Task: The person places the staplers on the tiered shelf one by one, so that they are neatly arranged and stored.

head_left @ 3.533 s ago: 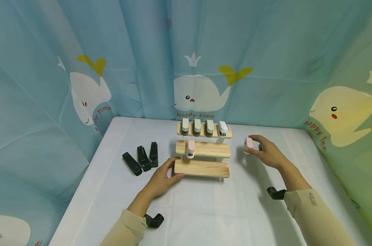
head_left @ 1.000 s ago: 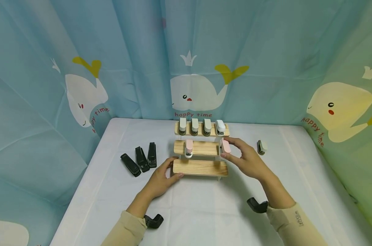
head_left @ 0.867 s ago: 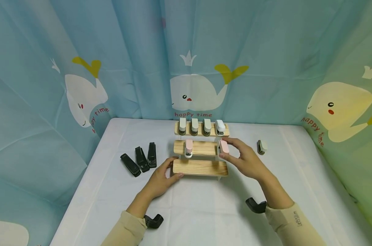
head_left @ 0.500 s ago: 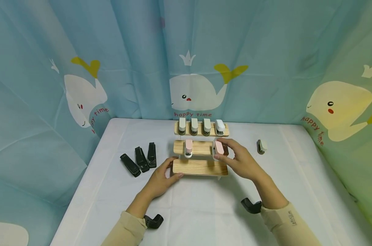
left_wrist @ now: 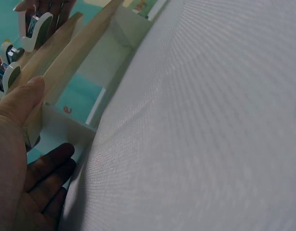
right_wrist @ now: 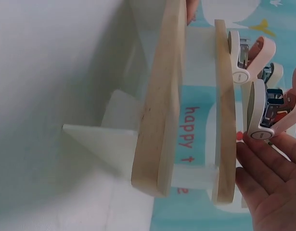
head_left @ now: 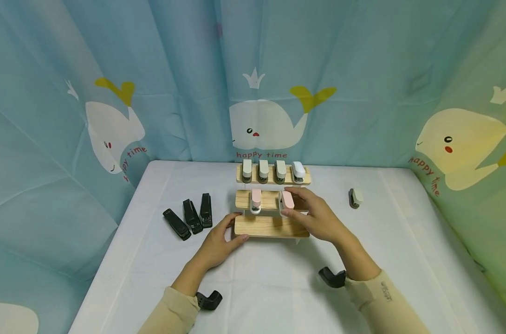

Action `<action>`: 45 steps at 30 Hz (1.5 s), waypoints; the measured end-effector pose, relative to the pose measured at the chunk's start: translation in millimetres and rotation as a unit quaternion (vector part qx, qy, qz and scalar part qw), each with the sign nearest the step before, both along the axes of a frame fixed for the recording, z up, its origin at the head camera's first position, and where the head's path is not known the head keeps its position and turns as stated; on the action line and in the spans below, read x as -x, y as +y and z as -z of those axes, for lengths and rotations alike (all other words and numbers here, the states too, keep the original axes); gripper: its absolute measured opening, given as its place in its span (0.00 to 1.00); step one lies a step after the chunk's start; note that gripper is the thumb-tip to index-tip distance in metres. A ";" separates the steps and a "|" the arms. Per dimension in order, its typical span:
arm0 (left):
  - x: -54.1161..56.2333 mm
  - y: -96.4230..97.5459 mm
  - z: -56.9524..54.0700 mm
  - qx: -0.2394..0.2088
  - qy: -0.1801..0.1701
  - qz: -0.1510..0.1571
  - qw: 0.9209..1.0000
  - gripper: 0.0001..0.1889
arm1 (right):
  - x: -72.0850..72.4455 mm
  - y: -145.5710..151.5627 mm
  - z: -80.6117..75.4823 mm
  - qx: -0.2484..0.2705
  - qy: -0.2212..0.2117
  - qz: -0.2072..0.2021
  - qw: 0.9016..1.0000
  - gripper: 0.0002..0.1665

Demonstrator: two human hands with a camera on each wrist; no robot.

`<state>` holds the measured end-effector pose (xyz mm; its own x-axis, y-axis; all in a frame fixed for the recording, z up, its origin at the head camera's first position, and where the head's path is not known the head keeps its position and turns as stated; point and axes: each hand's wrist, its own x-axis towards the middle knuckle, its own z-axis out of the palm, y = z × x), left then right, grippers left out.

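Observation:
My right hand [head_left: 313, 214] pinches a pink-and-white stapler [head_left: 287, 200] between thumb and fingers at the middle tier of a wooden three-tier display stand [head_left: 274, 226]. In the right wrist view this stapler [right_wrist: 263, 113] appears slightly off the board. To its left on the same tier stands another pink-and-white stapler [head_left: 256, 200]. My left hand [head_left: 217, 243] holds the left end of the bottom tier, thumb at its front edge; the left wrist view shows the thumb [left_wrist: 30, 94] on the board and the other fingers beside the white support [left_wrist: 66, 126].
On the top tier stand several staplers, pale green-grey ones [head_left: 263, 170] and a white one [head_left: 298, 171] at the right end. Three black staplers [head_left: 192, 216] lie left of the stand. One pale green-grey stapler [head_left: 355, 198] is on the white tabletop [head_left: 395, 232] at right.
My right hand has carried the pink-and-white stapler from the table at right to the middle tier, then leftward along it toward the other pink one. My left hand has stayed on the stand.

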<state>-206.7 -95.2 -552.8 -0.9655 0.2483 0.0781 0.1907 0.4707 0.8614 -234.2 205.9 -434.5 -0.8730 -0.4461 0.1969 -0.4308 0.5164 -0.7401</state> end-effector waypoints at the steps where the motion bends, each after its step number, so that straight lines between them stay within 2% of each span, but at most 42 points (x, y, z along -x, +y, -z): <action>1: 0.1 -0.1 0.2 0.000 0.000 0.000 1.000 0.35 | 0.4 -1.2 0.2 0.002 -0.001 -0.002 1.000 0.35; 13: 1.2 -0.4 0.7 0.004 0.002 0.003 1.000 0.36 | 5.8 -12.5 2.7 0.008 -0.019 0.001 1.000 0.37; 21: 1.1 -0.3 1.1 0.010 0.003 -0.001 1.000 0.36 | 8.0 -20.9 3.8 0.007 -0.012 0.011 1.000 0.37; 29: 1.7 -0.6 1.8 0.006 0.007 0.003 1.000 0.36 | 8.9 -26.2 5.6 -0.025 -0.003 0.038 0.999 0.40; 45: 2.3 -1.4 4.1 0.009 0.010 0.002 1.000 0.36 | 12.4 -30.8 9.1 -0.027 0.008 0.041 0.999 0.40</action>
